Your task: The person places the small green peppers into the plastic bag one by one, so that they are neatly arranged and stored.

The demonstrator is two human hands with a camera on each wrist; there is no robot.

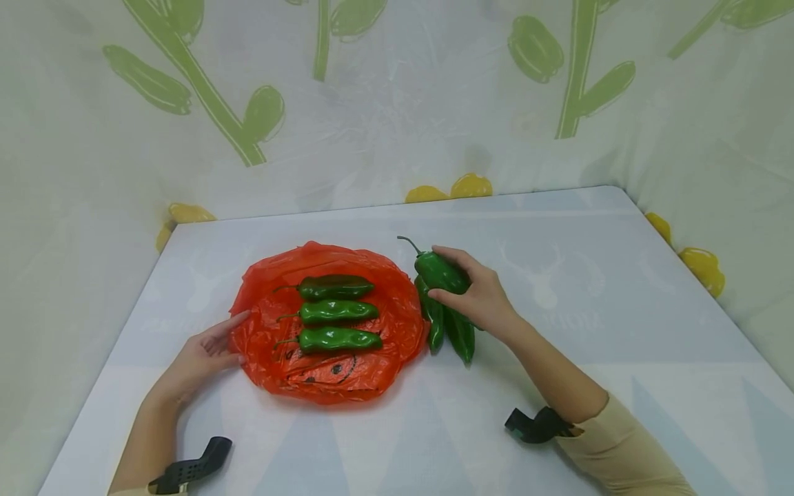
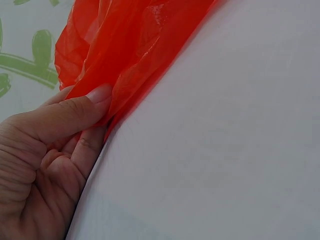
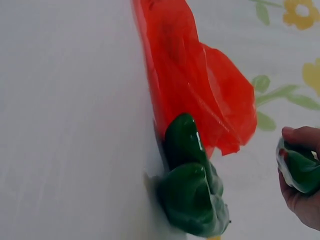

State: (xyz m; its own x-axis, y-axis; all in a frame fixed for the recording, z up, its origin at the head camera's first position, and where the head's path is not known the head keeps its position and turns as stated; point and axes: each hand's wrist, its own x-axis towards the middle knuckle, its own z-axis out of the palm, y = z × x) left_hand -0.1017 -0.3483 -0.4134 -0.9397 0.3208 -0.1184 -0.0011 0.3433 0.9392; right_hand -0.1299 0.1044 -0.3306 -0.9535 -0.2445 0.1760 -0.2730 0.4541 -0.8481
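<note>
A red plastic bag (image 1: 397, 289) lies spread on the table, with three green chili peppers (image 1: 339, 312) in a column on top, stems to the left. My left hand (image 1: 197, 362) is at the bag's left edge; in the left wrist view its thumb and fingers pinch the red plastic (image 2: 145, 55). Right of the bag, my right hand (image 1: 482, 295) grips a green chili pepper (image 1: 439, 271) by its sides, stem pointing up and left. Two more chili peppers (image 1: 460, 337) lie beneath it, against the bag's right edge. In the right wrist view, they partly overlap.
The white and pale-blue patterned table (image 1: 546, 331) extends to both sides of the bag. Behind it hangs a pale curtain (image 1: 422, 117) with green plant prints. A black wrist mount (image 1: 198, 468) sits on each forearm.
</note>
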